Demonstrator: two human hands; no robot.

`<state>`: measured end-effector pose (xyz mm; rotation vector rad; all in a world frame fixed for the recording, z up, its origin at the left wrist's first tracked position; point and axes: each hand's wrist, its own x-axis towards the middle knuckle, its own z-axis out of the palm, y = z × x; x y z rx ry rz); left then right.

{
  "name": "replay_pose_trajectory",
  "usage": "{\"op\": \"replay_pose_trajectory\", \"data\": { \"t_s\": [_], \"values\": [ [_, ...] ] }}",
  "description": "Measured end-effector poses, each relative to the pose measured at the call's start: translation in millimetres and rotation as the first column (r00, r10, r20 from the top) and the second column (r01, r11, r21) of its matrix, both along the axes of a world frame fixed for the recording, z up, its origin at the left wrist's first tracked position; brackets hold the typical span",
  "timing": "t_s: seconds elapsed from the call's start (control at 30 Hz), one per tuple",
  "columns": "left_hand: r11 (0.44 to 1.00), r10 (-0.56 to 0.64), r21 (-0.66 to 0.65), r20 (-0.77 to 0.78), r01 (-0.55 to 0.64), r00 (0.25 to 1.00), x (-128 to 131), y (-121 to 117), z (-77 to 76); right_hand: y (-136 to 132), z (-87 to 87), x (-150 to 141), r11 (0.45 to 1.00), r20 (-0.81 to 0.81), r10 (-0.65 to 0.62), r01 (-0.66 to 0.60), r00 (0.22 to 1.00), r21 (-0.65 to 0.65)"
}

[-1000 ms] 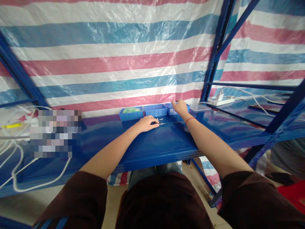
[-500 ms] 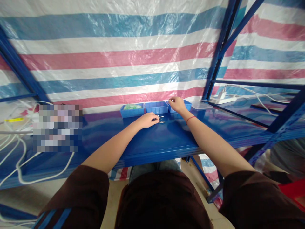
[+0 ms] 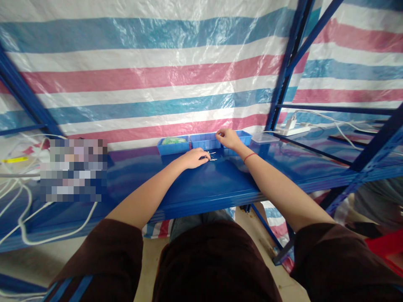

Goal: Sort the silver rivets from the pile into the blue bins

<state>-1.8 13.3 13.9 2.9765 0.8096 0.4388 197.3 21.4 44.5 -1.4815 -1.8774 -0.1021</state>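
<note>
The left hand (image 3: 194, 159) lies low over the bench (image 3: 192, 188), its fingers bent and the thumb side turned to the right hand. Small thin metal pieces (image 3: 213, 159) show at its fingertips, on the bench; whether the fingers grip some of them, I cannot tell. The right hand (image 3: 229, 139) is apart from the left one, farther forward and to its right. It is raised at the boxes, with thumb and index finger bent near each other; whether a small thing is between them, I cannot tell. A thin red band (image 3: 249, 157) goes around the right wrist.

In front of the hands stand three blue boxes in one row. The left box (image 3: 173, 148), ahead of the left hand and a little to its left, contains something green (image 3: 174, 140). The middle box (image 3: 204, 144) is just beyond the left hand, and the right hand covers part of the right box (image 3: 245, 138).

To the right of the right hand there is a flat clear plastic piece (image 3: 265, 137), and farther a white power strip (image 3: 292, 129). Far to the left of the left hand are white cables (image 3: 27, 241). Behind the boxes hangs a striped sheet (image 3: 157, 79).
</note>
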Motion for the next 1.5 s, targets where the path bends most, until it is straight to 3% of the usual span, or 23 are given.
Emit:
{"op": "replay_pose_trajectory", "data": {
  "t_s": [0.3,0.5,0.57,0.67,0.77,0.83,0.93,1.13,1.27,1.37,1.5],
  "values": [
    [1.000,0.001,0.030,0.044,-0.003,0.999,2.0,-4.7,2.4,-4.1,3.0,-5.2,0.997,0.037,0.070,-0.071,0.997,0.041],
    [0.991,0.110,0.049,0.195,-0.122,0.975,1.2,0.8,-2.4,-14.9,9.0,-13.6,0.959,0.074,0.282,-0.278,0.957,-0.052],
    [0.982,0.179,-0.010,0.320,-0.186,0.930,0.0,5.3,-3.4,-19.4,10.2,-15.8,0.934,0.049,0.342,-0.334,0.939,-0.124],
    [0.955,0.295,-0.183,0.546,-0.232,0.784,-0.9,11.2,-3.5,-24.3,8.4,-18.9,0.876,-0.020,0.401,-0.389,0.916,-0.283],
    [0.929,0.350,-0.342,0.686,-0.143,0.638,0.3,12.3,-2.1,-25.5,3.6,-22.4,0.797,-0.106,0.454,-0.457,0.885,-0.395],
    [0.910,0.364,-0.411,0.730,-0.053,0.578,2.0,10.5,-0.8,-23.8,0.1,-24.5,0.782,-0.141,0.486,-0.502,0.862,-0.370],
    [0.886,0.381,-0.462,0.754,0.020,0.535,4.0,7.3,0.7,-19.2,-3.6,-25.8,0.806,-0.178,0.499,-0.530,0.848,-0.263],
    [0.900,0.350,-0.434,0.758,0.025,0.550,6.1,6.4,0.9,-15.5,-3.6,-23.8,0.801,-0.269,0.486,-0.547,0.832,-0.242],
    [0.876,0.419,-0.482,0.746,-0.013,0.517,5.7,5.5,2.3,-18.1,0.3,-23.3,0.848,-0.299,0.442,-0.503,0.846,-0.169],
    [0.893,0.393,-0.448,0.712,-0.054,0.583,2.9,8.6,1.3,-19.2,2.4,-24.1,0.880,-0.276,0.432,-0.468,0.859,-0.081],
    [0.930,0.294,-0.366,0.655,-0.049,0.696,-0.5,16.3,-3.4,-18.5,1.9,-26.4,0.883,-0.268,0.449,-0.470,0.852,-0.014]
  ]
}}
